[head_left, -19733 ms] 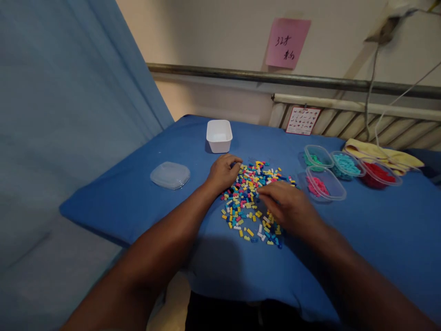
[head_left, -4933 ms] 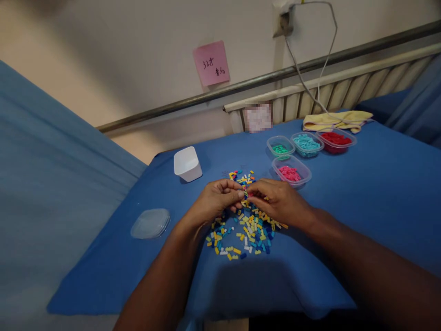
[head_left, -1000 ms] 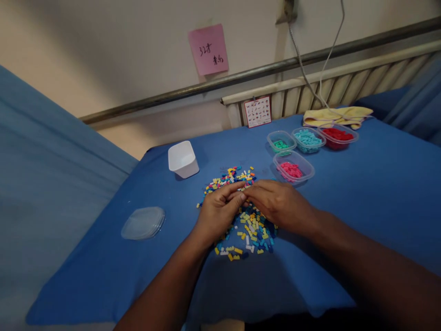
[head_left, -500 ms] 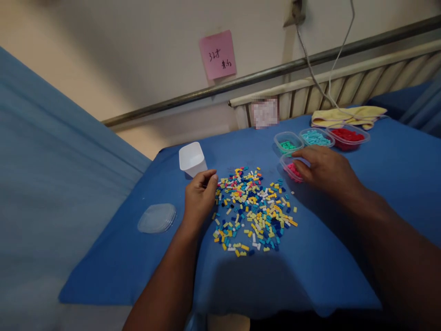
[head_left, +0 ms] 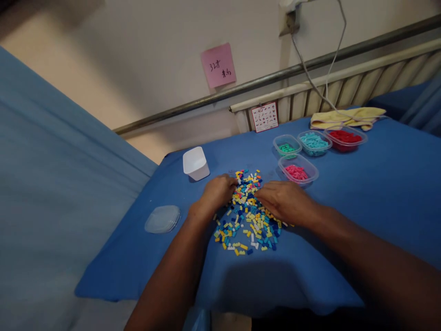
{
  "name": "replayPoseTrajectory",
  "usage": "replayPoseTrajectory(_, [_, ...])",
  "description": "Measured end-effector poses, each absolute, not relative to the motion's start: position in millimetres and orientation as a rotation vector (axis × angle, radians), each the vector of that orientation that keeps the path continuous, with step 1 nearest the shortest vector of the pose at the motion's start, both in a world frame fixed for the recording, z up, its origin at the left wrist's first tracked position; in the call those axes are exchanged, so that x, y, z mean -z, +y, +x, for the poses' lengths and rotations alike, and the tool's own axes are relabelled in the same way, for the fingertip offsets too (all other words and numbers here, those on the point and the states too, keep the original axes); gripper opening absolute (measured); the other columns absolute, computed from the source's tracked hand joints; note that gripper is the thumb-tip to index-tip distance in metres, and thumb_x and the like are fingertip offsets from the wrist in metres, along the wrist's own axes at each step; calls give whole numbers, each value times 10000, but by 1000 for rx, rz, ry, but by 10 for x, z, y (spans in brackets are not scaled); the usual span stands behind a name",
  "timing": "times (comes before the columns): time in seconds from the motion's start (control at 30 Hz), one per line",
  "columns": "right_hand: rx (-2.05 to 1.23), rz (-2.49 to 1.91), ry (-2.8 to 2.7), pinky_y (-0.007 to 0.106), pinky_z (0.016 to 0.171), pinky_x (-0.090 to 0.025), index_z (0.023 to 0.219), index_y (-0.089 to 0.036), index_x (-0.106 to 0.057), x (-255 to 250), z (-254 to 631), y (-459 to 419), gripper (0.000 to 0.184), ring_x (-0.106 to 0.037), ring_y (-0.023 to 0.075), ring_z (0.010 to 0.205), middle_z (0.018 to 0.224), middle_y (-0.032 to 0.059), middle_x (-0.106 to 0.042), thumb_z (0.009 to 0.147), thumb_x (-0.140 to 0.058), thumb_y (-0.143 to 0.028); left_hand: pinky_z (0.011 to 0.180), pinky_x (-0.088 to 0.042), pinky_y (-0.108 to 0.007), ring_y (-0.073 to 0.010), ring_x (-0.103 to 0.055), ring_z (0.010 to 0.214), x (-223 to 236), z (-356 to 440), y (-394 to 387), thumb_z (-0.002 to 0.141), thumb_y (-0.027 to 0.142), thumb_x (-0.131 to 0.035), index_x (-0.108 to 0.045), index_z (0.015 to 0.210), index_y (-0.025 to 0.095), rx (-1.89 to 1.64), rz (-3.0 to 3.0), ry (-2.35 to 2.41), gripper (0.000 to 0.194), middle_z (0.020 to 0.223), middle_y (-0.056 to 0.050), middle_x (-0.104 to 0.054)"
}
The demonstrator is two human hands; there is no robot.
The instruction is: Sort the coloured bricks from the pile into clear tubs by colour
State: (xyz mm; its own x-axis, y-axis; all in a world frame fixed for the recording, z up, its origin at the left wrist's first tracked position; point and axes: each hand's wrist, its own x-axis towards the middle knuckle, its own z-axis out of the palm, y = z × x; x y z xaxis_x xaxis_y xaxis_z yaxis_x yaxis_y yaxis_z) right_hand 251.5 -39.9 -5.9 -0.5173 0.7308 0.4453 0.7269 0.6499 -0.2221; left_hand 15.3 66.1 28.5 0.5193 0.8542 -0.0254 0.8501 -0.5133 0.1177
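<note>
A loose pile of small toy building bricks (head_left: 257, 220) in yellow, blue, white, orange and pink lies on the blue cloth. At its left edge my left hand (head_left: 220, 189) has its fingers curled together, tips among the bricks. From the right, my right hand (head_left: 284, 198) reaches over the pile, fingers closed together and pointing down into it. Whatever either hand pinches is hidden by the fingers. Just behind my right hand stands a clear tub of pink bricks (head_left: 296, 173).
Behind it stand clear tubs of green bricks (head_left: 286, 148), light-blue bricks (head_left: 314, 140) and red bricks (head_left: 345, 136). A white container (head_left: 196, 164) and stacked clear lids (head_left: 162, 219) are on the left. A yellow cloth (head_left: 347, 117) and a cable (head_left: 315, 88) lie near the radiator (head_left: 296, 105).
My right hand has moved left from the pink-brick tub to the pile. My left hand has shifted right, further into the bricks. The view has tilted slightly.
</note>
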Motion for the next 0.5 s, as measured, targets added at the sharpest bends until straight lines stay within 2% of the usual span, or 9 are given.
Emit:
replayPoseTrajectory(0.1, [-9, -1154, -2346, 328, 712, -399, 988, -191, -707, 78, 2529, -389, 184, -665, 210, 833, 907, 56, -748, 1044, -532, -199, 870, -527, -332, -258, -734, 982, -315, 207, 720, 951, 191, -558, -826, 1113, 251, 130, 2753, 1471, 320, 1119, -115, -787])
replayPoseTrajectory(0.2, [1, -1175, -2338, 326, 702, -388, 940, -195, -693, 74, 2535, -388, 195, -656, 203, 810, 856, 46, -727, 1046, -531, -208, 873, -522, -314, -248, -731, 1006, -312, 227, 739, 949, 196, -552, -816, 1090, 239, 137, 2789, 1480, 302, 1135, -105, -788])
replayPoseTrajectory(0.37, [-25, -1178, -2362, 322, 705, -386, 959, -198, -697, 67, 2524, -391, 164, -656, 199, 825, 881, 43, -737, 1032, -551, -197, 887, -534, -340, -265, -723, 1001, -254, 145, 725, 931, 207, -546, -800, 1102, 196, -38, 2712, 1510, 306, 1121, -122, -785])
replayPoseTrajectory(0.5, [-65, -1163, -2350, 316, 708, -383, 977, -196, -705, 71, 2524, -394, 166, -657, 197, 825, 895, 46, -744, 1035, -550, -202, 878, -542, -327, -226, -715, 952, -216, -29, 768, 985, 278, -489, -774, 1184, 189, -341, 2464, 1438, 359, 1109, -96, -782])
